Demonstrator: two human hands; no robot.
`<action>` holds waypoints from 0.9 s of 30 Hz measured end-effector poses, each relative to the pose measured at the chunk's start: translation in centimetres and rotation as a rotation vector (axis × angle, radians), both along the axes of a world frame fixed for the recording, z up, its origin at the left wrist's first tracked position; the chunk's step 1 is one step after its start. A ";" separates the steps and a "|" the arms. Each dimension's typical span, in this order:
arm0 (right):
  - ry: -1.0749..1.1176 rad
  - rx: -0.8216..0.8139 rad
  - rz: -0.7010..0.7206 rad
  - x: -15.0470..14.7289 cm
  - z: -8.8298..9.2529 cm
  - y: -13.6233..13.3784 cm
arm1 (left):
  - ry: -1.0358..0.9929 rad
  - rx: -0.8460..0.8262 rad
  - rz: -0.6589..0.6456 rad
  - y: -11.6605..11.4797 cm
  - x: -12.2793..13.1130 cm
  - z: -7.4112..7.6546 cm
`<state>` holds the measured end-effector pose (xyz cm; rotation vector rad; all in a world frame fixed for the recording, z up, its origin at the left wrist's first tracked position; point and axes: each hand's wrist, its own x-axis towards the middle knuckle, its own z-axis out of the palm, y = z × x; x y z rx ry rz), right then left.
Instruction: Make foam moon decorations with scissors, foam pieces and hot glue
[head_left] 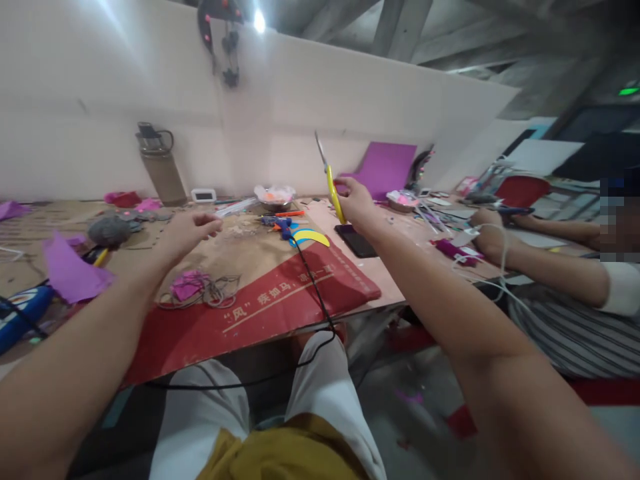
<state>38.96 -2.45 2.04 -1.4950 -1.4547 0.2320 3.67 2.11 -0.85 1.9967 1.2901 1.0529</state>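
Note:
My right hand is raised above the table and closed round the yellow handles of a pair of scissors, whose blades point up and to the left. My left hand hovers over the cardboard sheet with its fingers loosely curled, and I see nothing in it. Between my hands lie a blue glue gun with a black cord and a yellow and blue crescent cut-out. A black phone lies just below my right hand.
A grey water bottle stands by the wall. Purple sheets lie at the left and lean at the back. A pink scrap with wire is near me. A person in a striped shirt sits at the right, arms on the table.

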 end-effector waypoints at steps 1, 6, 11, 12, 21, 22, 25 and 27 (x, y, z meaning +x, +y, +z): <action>0.042 -0.048 -0.034 0.6 -0.5 -0.3 | 0.018 0.004 -0.064 -1.0 1.3 0.3; 0.082 -0.265 -0.159 3.3 -3.0 -1.2 | 0.121 -0.117 -0.507 -7.9 8.2 1.5; -0.200 -0.331 -0.346 6.5 -4.3 -1.3 | 0.163 -0.012 -0.859 -12.3 13.2 1.9; -0.253 -0.354 -0.390 7.1 -4.5 -1.3 | 0.235 0.038 -0.914 -12.7 14.1 1.8; -0.422 -0.603 -0.562 13.3 -6.4 -2.5 | 0.628 0.394 -1.038 -13.3 22.1 -1.3; -0.429 -0.624 -0.575 13.8 -6.7 -2.7 | 0.655 0.404 -1.041 -13.1 22.7 -1.8; -0.458 -0.672 -0.594 14.7 -7.8 -3.4 | 0.733 0.371 -1.022 -12.3 24.1 -3.1; -0.480 -0.694 -0.589 15.1 -8.4 -3.7 | 0.772 0.357 -1.006 -11.9 24.5 -3.6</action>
